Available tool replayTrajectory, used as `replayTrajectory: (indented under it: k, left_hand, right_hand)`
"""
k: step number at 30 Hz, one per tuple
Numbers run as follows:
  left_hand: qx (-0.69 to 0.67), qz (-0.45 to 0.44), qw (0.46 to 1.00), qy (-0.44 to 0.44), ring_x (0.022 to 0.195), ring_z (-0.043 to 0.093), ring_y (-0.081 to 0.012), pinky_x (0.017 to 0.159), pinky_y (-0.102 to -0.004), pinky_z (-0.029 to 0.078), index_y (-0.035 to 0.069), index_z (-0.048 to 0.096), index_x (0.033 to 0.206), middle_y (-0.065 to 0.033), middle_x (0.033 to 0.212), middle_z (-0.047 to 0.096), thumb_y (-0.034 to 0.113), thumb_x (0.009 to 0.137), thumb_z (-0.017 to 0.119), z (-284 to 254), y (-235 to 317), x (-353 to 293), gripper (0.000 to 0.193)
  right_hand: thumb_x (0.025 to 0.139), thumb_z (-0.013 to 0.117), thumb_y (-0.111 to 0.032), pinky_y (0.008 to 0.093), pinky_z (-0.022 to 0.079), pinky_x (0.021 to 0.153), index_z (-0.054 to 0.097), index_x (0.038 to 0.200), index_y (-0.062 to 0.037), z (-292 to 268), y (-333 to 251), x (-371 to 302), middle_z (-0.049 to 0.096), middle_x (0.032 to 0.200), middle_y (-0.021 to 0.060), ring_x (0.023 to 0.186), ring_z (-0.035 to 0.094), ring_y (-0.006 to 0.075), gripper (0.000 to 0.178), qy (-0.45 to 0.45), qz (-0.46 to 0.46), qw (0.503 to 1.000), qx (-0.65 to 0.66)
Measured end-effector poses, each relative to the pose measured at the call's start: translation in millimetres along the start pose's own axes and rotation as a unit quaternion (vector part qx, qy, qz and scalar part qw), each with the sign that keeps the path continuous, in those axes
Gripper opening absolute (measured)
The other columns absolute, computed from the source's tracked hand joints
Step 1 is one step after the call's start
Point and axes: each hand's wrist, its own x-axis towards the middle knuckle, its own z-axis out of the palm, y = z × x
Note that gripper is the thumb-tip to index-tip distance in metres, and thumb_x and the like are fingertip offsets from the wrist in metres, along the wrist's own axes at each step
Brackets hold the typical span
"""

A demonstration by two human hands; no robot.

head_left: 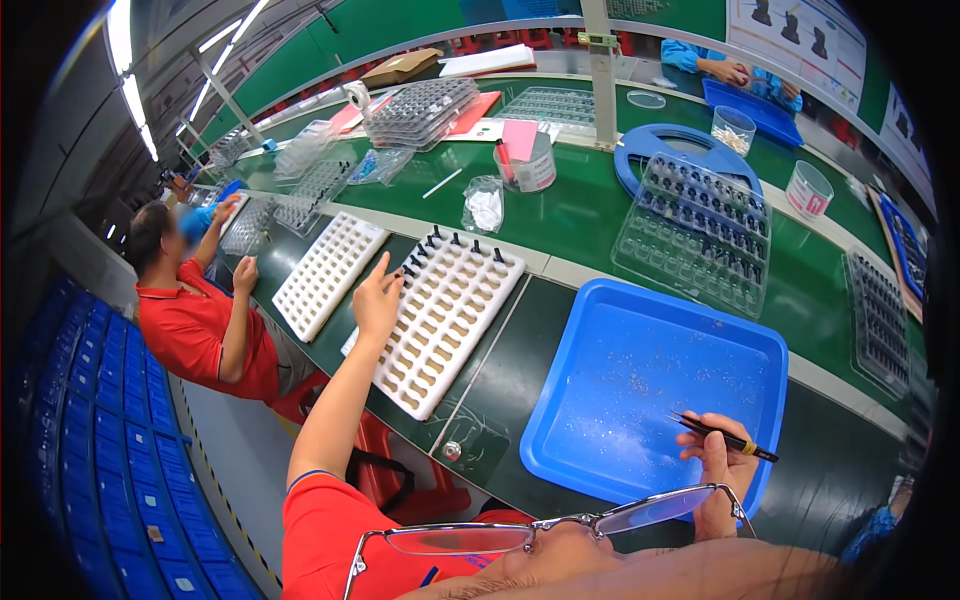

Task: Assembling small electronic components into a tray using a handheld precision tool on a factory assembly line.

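Note:
My left hand (376, 300) reaches over the left edge of a white tray (425, 395) with rows of bone-shaped holes. Its index finger is stretched out apart from the others, beside small black pegged parts (408, 270). More of these black parts (477, 248) stand upright along the tray's far edge; the other visible holes hold none. My right hand (718, 460) grips black pointed tweezers (728, 436), their tips to the left. Both are above a blue tray (560, 420) strewn with tiny pale specks.
Another white holed tray (330, 272) lies to the left, near a co-worker in a red shirt (205, 335). Beyond are a clear blister tray of dark parts (695, 225), a blue ring-shaped reel (655, 145), a bag of white pieces (484, 205) and a plastic tub (530, 172).

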Motion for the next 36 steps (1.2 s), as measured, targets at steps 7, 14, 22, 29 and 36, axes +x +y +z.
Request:
replayTrajectory:
  k: [7,14,22,29,36]
  left_hand:
    - [-0.185,-0.03,0.982,-0.027,0.119,0.056,-0.0313,0.098,-0.0377,0.044,-0.001,0.033,0.145,-0.0243,0.131,0.054,0.008,0.081,0.071,-7.9,-17.1,-1.3,0.075]
    - [-0.183,0.244,0.951,-0.048,0.121,0.053,-0.0301,0.102,-0.0351,0.039,0.001,0.061,0.118,-0.0184,0.13,0.056,0.005,0.084,0.066,24.2,184.7,-24.8,0.035]
    - [-0.248,0.433,0.84,-0.213,0.094,0.066,-0.0292,0.082,-0.0391,0.051,0.003,0.07,0.097,-0.0137,0.103,0.068,0.007,0.086,0.063,174.2,341.7,-11.3,0.014]
    - [-0.031,0.48,0.834,-0.272,0.09,0.065,-0.034,0.079,-0.0445,0.051,0.009,0.073,0.091,-0.0149,0.094,0.067,0.003,0.078,0.059,230.4,383.6,1.5,0.02]
    - [0.016,0.499,0.813,-0.301,0.093,0.064,-0.0352,0.083,-0.0441,0.051,0.007,0.073,0.09,-0.0192,0.095,0.067,0.004,0.073,0.06,248.5,398.9,3.0,0.022]
  right_hand:
    - [0.094,0.059,-0.01,0.0294,0.054,0.066,0.062,0.107,0.0036,0.8,-6.7,1.1,0.068,0.104,0.0192,0.081,0.068,0.0218,0.019,0.005,0.009,1.0,0.004]
    - [0.095,0.059,-0.011,0.029,0.054,0.07,0.063,0.11,0.0014,-6.4,-8.9,7.7,0.068,0.105,0.0137,0.085,0.067,0.0187,0.02,-0.034,0.042,0.998,0.035]
    - [0.095,0.058,-0.013,0.0296,0.053,0.071,0.062,0.112,0.0015,-10.3,-6.8,4.0,0.067,0.108,0.0174,0.086,0.068,0.0193,0.022,-0.015,0.027,0.999,0.012]
    - [0.095,0.06,-0.015,0.0262,0.052,0.07,0.065,0.111,-0.0009,-4.8,-6.6,0.8,0.068,0.104,0.0083,0.085,0.066,0.014,0.022,-0.041,0.072,0.996,0.02]
    - [0.095,0.059,-0.01,0.0271,0.053,0.071,0.064,0.11,0.0029,-4.3,-12.8,0.1,0.068,0.106,0.0128,0.085,0.068,0.0179,0.021,-0.037,0.054,0.998,-0.013]
